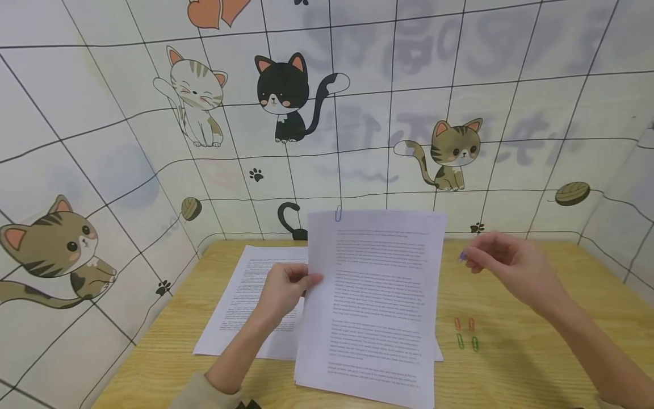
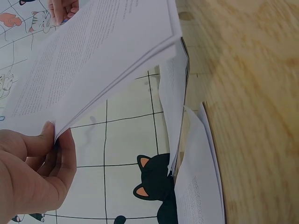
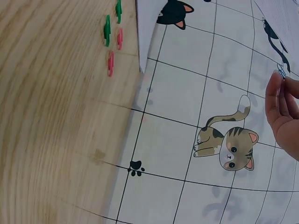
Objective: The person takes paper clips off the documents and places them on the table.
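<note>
In the head view my left hand (image 1: 286, 289) pinches the left edge of a stack of printed sheets (image 1: 378, 307), raised upright above the table. A blue paper clip (image 1: 338, 213) sits on the stack's top edge, left of the middle. To the right of the stack, and apart from it, my right hand (image 1: 503, 264) pinches a second blue paper clip (image 1: 462, 257) between thumb and fingertips. The left wrist view shows the left thumb (image 2: 46, 133) on the front of the sheets, fingers behind. In the right wrist view the held clip (image 3: 281, 71) pokes out past the fingertips.
More printed sheets (image 1: 240, 295) lie on the wooden table (image 1: 158, 352), partly hidden behind the raised stack. Two red paper clips (image 1: 457, 324) and two green paper clips (image 1: 460, 341) lie at the right. A cat-patterned cloth (image 1: 357, 165) hangs behind and at the sides.
</note>
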`<state>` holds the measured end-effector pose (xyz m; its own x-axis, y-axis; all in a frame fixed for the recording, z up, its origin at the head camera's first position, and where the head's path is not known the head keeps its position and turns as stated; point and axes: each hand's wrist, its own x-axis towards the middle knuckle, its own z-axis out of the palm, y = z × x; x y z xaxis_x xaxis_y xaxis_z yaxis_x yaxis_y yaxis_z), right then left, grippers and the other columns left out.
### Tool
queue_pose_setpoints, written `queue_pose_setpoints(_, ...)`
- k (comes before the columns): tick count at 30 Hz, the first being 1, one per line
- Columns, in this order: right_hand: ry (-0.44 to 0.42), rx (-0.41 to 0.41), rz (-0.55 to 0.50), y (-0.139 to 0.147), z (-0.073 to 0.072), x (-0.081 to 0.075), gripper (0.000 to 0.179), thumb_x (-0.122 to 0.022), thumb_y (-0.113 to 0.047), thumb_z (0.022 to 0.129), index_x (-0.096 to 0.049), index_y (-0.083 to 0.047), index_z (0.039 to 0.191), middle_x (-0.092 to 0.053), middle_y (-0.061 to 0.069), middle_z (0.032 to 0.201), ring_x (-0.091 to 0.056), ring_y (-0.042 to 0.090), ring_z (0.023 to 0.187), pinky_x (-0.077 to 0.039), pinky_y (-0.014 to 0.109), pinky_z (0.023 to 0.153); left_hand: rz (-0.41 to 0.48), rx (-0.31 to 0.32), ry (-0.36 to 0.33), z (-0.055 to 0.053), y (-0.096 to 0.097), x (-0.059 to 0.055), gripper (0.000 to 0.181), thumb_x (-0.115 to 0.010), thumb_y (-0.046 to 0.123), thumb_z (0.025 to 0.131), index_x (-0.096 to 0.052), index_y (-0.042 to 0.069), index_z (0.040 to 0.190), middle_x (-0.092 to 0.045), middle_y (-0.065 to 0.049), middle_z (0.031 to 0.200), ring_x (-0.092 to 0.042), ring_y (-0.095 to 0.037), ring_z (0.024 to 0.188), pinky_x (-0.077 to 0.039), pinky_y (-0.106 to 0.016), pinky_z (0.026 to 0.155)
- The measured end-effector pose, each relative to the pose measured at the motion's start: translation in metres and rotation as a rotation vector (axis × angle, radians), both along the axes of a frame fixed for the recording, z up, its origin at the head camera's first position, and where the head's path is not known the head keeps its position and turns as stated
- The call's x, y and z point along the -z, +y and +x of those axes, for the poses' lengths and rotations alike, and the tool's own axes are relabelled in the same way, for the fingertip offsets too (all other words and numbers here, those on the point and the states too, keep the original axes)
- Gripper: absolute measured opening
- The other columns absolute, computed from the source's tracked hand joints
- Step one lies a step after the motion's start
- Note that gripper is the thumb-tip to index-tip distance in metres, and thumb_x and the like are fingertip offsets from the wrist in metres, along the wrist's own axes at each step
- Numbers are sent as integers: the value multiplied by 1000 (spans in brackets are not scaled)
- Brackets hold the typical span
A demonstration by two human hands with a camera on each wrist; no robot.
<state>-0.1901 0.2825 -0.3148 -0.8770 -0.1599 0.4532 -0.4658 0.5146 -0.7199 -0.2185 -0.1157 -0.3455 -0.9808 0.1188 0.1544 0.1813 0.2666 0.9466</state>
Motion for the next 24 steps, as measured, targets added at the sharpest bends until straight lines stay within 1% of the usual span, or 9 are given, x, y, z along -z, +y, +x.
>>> queue_pose_setpoints(5, -40, -40, 27, 1, 1, 8, 9, -65, -11, 100, -67, -3, 102, -73, 5, 90, -69, 16, 76, -55, 21, 72, -3, -1, -3, 0, 1, 0, 9, -75, 4, 89, -78, -1, 96, -73, -10, 83, -64, -17, 71, -53, -26, 65)
queue_pose_setpoints(12, -111, -113, 10, 3, 3, 19, 8, -66, -9, 99, -66, -1, 101, -72, 8, 91, -70, 19, 77, -58, 27, 71, -23, -4, -2, -1, 1, 0, 8, -75, 4, 89, -78, -1, 95, -72, -9, 82, -63, -17, 71, -52, -26, 65)
queue_pose_setpoints(15, -136, -141, 14, 4, 3, 25, 6, -67, -7, 98, -66, -1, 100, -72, 6, 89, -70, 19, 76, -58, 29, 70, -18, -3, -4, -1, 1, 1, 8, -75, 4, 89, -78, -1, 96, -72, -9, 82, -63, -17, 71, -52, -26, 65)
queue_pose_setpoints(19, -152, -198, 37, 7, 4, 33, 4, -66, -3, 97, -65, 0, 99, -71, 4, 87, -69, 18, 75, -59, 30, 68, -17, 2, -6, -1, 1, 1, 8, -75, 4, 89, -79, -1, 95, -72, -9, 81, -64, -17, 71, -52, -26, 65)
queue_pose_setpoints(22, -169, -262, 58, 10, 4, 38, 3, -65, 0, 97, -65, 0, 100, -71, 4, 86, -69, 18, 74, -59, 30, 67, -23, 3, -5, 0, 1, 1, 8, -76, 5, 89, -79, 0, 94, -72, -9, 81, -63, -17, 70, -52, -26, 64)
queue_pose_setpoints(24, -195, -298, 74, 11, 4, 41, 3, -64, 0, 97, -65, -1, 99, -71, 4, 86, -69, 19, 74, -59, 32, 67, -28, 1, -6, 0, 0, 1, 8, -76, 5, 89, -79, 0, 94, -72, -9, 81, -63, -17, 71, -52, -26, 64)
